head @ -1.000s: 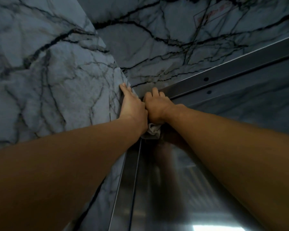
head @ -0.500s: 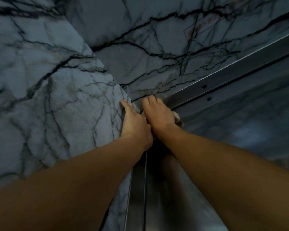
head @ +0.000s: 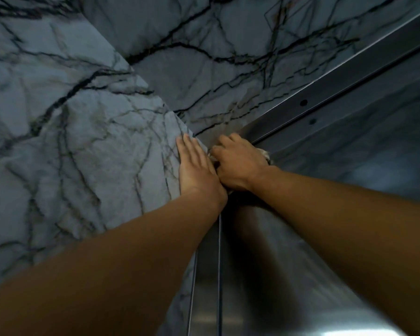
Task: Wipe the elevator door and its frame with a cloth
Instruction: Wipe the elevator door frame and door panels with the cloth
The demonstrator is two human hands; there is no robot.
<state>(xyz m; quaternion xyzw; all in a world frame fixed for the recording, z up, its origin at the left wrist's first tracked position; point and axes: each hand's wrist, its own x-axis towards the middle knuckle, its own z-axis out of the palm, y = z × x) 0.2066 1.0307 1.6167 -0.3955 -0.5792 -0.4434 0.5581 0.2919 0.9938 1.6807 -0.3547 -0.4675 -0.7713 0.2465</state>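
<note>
Cloth [head: 264, 154] is nearly all hidden under the right hand [head: 240, 166], whose curled fingers press it into the top corner of the steel door frame [head: 325, 103]. Only small pale bits peek out. The left hand [head: 197, 168] lies flat, fingers together, on the marble wall [head: 83, 141].

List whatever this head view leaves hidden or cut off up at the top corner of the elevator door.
- Cloth: mostly hidden under the right hand; only small bits show.
- Right hand's grip on it: cannot be told from above.
- Left hand: palm lies against the marble wall, hidden.
- Elevator door: cut off by the bottom edge, partly covered by the forearms.
- Top frame: runs off the right edge.
</note>
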